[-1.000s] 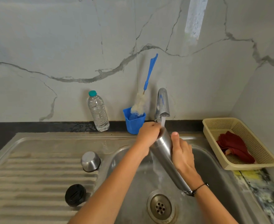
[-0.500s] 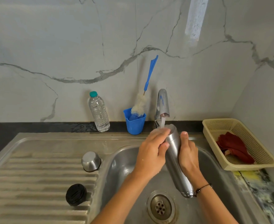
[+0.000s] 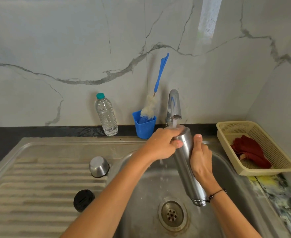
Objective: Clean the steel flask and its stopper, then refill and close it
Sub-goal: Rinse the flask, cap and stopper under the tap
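My right hand [image 3: 200, 160] grips the flask [image 3: 186, 162]; left hand [image 3: 163, 145] curls round its mouth under the tap [image 3: 174, 107]. I'd rub the rim all round.

Brushed, satiny steel on the flask [image 3: 184, 162], ribbed sink [image 3: 55, 169] and upturned cup [image 3: 98, 166] at centre, glossy chrome on the tap [image 3: 174, 104], matt black plastic on the stopper [image 3: 83, 200], clear crinkled plastic on the bottle [image 3: 106, 117], perforated cream plastic on the basket [image 3: 227, 133] holding dull red cloth [image 3: 249, 152] at right.
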`<action>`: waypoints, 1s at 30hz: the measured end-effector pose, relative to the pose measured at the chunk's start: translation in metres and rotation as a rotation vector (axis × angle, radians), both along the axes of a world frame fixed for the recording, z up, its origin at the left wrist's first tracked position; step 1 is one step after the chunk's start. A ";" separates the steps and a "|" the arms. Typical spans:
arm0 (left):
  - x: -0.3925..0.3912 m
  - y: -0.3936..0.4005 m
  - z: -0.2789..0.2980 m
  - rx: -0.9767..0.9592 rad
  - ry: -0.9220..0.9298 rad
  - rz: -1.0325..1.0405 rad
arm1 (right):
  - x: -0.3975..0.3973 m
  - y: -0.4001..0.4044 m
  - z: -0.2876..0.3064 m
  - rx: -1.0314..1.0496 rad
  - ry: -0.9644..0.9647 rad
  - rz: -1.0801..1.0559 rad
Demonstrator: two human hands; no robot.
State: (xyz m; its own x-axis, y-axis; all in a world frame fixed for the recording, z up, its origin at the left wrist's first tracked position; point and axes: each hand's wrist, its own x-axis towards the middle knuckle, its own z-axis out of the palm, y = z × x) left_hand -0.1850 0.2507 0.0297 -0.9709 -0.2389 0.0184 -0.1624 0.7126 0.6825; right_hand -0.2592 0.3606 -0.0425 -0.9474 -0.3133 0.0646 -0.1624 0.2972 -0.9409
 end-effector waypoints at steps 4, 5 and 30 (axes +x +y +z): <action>0.004 0.016 -0.035 -0.157 0.600 0.177 | -0.004 -0.005 0.004 -0.019 0.030 0.000; 0.005 0.019 -0.041 -0.248 0.688 0.205 | -0.004 -0.007 0.004 -0.020 0.037 0.007; -0.002 0.018 -0.061 -0.214 0.783 0.317 | -0.004 -0.016 0.007 -0.063 -0.220 0.066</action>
